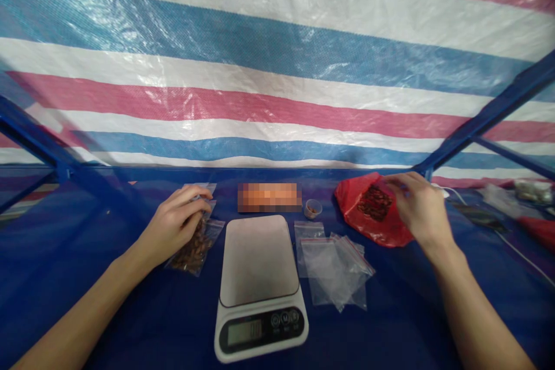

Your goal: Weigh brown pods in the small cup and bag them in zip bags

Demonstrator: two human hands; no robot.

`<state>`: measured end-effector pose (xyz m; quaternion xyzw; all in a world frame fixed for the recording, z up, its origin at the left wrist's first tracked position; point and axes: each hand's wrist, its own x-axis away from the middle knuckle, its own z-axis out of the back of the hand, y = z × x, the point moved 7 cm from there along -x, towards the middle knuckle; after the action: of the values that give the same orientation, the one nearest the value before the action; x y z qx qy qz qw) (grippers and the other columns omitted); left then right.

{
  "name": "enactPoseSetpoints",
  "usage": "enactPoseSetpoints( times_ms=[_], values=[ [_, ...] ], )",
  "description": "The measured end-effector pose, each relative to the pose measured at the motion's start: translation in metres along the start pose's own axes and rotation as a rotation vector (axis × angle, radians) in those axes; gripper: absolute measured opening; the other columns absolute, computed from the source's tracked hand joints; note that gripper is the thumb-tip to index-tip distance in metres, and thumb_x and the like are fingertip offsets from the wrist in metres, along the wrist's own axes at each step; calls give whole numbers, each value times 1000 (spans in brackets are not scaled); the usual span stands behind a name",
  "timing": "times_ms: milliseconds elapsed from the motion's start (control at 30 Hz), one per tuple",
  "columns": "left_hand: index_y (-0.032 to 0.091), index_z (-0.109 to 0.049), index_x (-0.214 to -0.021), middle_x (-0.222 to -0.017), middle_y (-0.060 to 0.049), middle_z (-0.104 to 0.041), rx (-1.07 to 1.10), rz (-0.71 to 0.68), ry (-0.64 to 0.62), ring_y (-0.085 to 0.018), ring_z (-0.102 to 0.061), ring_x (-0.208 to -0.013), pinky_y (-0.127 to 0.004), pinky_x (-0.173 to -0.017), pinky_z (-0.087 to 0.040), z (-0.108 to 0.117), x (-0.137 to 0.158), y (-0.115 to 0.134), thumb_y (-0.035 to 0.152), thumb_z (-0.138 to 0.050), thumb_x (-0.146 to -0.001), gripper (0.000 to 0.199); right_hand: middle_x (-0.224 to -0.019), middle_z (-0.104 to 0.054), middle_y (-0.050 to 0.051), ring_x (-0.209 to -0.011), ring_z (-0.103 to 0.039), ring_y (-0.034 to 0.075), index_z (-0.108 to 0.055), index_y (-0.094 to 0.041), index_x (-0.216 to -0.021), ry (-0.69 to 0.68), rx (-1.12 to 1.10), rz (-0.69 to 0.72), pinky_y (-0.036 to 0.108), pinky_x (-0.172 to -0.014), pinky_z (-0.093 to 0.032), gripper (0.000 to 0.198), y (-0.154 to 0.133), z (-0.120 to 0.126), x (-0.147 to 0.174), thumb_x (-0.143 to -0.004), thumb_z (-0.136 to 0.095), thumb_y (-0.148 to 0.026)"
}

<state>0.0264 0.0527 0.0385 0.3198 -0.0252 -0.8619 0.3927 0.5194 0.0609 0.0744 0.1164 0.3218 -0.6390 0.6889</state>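
My left hand (177,219) is at the left, its fingers bent over small clear zip bags and gripping one of them. Brown, nut-like pieces fill the zip bag (191,251) under it; another bag's top shows behind the fingers. On the right, my right hand (418,202) has its fingers curled at the right rim of a red plastic bag (351,202), partly hidden by the hand. The red bag lies spread open, with dark reddish-brown pieces (375,202) inside. Between my hands stands a white kitchen scale (260,266) with a bare plate.
Clear zip bags (333,272) lie overlapping right of the scale. Behind them is a small clear cup (313,208) with a little brown content. A blurred orange block (269,198) sits behind the scale. Blue frame bars (459,133) and a striped tarp (260,98) bound the blue table.
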Motion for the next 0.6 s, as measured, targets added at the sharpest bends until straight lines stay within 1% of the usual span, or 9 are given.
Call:
enactPoseSetpoints(
  times_ms=[100,167,267,333,400,467,600],
  values=[
    [22,-71,-93,-115,-7,-71,-4,-9,0,-21,-67,-109,-35,-97,-51,1,-1,1,10,-47,-100,28,-104,-75,13,-93,-73,29,-73,-22,-99,116,-45,43,42,-88,-56,20,-36,20,1,-104,-54,-24],
    [22,-71,-93,-115,-7,-71,-3,-8,0,-21,-67,-109,-35,-96,-51,1,-1,2,10,-47,-100,28,-103,-75,11,-95,-73,28,-73,-23,-100,128,-149,103,42,-89,-58,19,-64,20,5,-105,-55,-24],
    [22,-71,-93,-115,-8,-71,3,-7,-3,-22,-67,-110,-36,-97,-51,0,-1,1,11,-47,-100,28,-106,-76,10,-101,-73,27,-75,-23,-106,47,-334,235,42,-94,-60,20,-106,0,15,-106,-56,-21],
    [22,-72,-94,-115,-8,-72,13,-2,-10,-22,-67,-112,-37,-99,-51,-2,0,-1,11,-47,-100,28,-109,-76,10,-103,-74,25,-77,-24,-109,-28,-390,299,40,-93,-62,26,-124,-19,23,-107,-51,-18],
    [22,-72,-94,-116,-8,-71,23,10,-14,-22,-67,-112,-38,-101,-51,-3,1,-2,11,-48,-99,27,-108,-75,9,-101,-74,23,-78,-25,-109,-87,-423,326,36,-90,-62,30,-131,-35,29,-107,-49,-16],
    [22,-72,-94,-116,-8,-71,30,18,-12,-23,-67,-112,-38,-101,-51,-4,1,-3,11,-49,-99,26,-103,-75,8,-97,-74,22,-78,-26,-108,-124,-448,335,34,-86,-63,30,-132,-44,32,-107,-50,-15],
    [22,-72,-94,-116,-7,-71,28,6,-13,-22,-67,-112,-37,-100,-51,-3,1,-1,9,-49,-98,26,-98,-75,7,-88,-75,21,-79,-25,-106,-160,-469,354,32,-77,-62,28,-130,-49,32,-105,-53,-14]
  ],
)
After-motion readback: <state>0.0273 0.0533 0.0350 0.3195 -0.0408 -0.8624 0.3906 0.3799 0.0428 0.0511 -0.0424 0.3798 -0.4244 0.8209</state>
